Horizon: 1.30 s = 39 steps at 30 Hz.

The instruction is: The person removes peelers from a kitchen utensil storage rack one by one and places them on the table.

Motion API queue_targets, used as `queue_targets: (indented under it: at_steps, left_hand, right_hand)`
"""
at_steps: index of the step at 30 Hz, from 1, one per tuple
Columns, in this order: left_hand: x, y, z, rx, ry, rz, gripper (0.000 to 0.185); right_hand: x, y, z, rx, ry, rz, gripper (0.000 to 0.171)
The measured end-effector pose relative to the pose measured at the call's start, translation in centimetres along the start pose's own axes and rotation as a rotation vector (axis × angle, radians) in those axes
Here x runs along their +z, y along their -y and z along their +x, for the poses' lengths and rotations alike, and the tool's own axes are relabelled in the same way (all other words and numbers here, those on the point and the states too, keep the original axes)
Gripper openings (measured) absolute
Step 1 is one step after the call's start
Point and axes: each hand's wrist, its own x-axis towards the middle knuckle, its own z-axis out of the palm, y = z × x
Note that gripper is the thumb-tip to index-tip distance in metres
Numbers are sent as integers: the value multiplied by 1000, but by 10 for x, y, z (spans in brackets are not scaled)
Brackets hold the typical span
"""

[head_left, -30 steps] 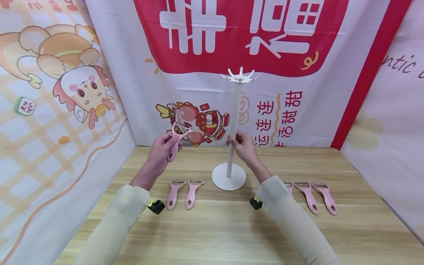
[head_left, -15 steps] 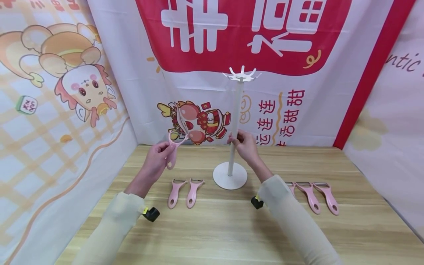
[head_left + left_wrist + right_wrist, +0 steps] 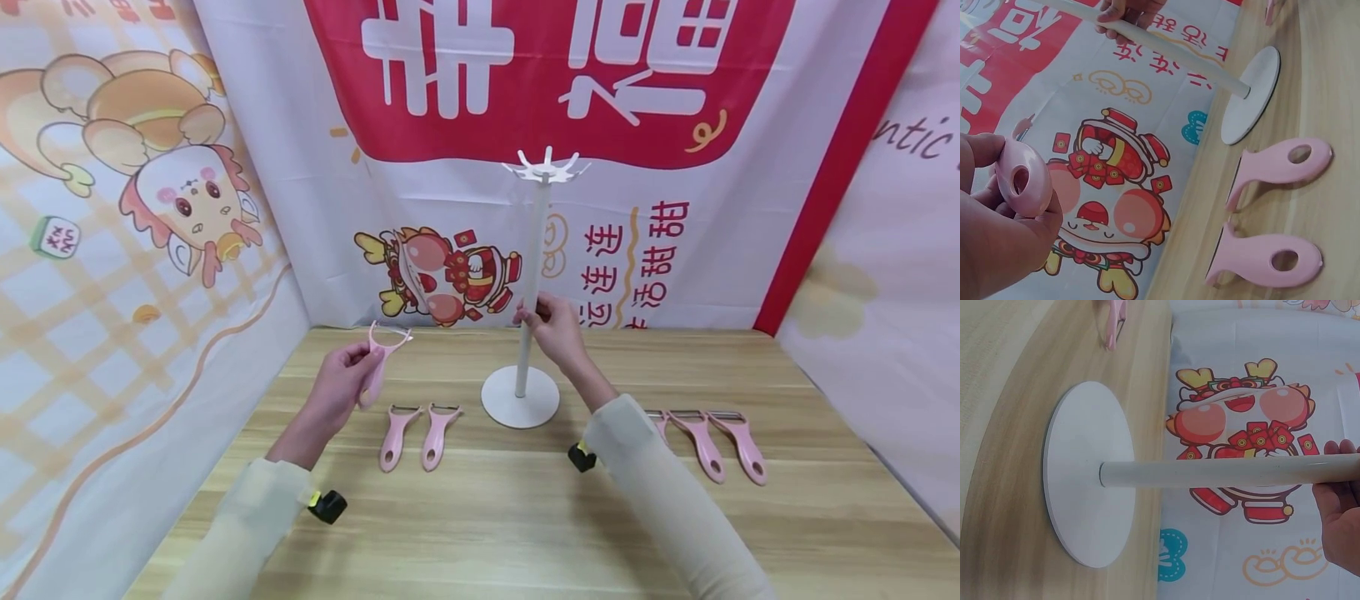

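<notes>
My left hand (image 3: 340,385) grips a pink peeler (image 3: 377,367) by its handle, blade end up, above the left part of the table. In the left wrist view the handle's end with its hole (image 3: 1022,178) faces the camera. My right hand (image 3: 557,332) holds the pole of a white stand (image 3: 527,342) between thumb and fingers, about midway up. The stand is upright on a round base (image 3: 1088,506) and has a ring of prongs (image 3: 546,171) at its top, with nothing hanging on them. Two pink peelers (image 3: 395,440) lie side by side left of the base.
Three more pink peelers (image 3: 738,446) lie on the right of the wooden table (image 3: 480,517), one partly hidden by my right sleeve (image 3: 637,458). A printed cloth (image 3: 442,192) hangs close behind the stand, and another cloth (image 3: 187,333) borders the left side.
My left hand has come down and to the left with the peeler, away from the stand. The right hand keeps its hold on the pole.
</notes>
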Motion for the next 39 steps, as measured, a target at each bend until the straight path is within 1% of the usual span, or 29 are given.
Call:
queue_targets:
  at_steps: [3,10,16,22,31,39]
  left_hand:
    - [-5,5,-2,-16,0,35,16]
    - [-13,15,-9,-63,-7,54,24]
    - [-19,22,-12,-87,-29,102,31]
    - [-25,30,-14,-102,-28,139,41]
    - [-35,47,-16,-155,-54,211,44]
    - [-45,61,-15,-168,-59,261,43]
  right_hand:
    - [0,1,0,-3,-2,9,8]
    - [0,1,-1,13,3,19,9]
    - [0,1,-1,15,1,20,10]
    - [0,1,0,13,-4,24,8]
    - [1,0,0,15,0,12,9]
    - [1,1,0,15,-3,10,9]
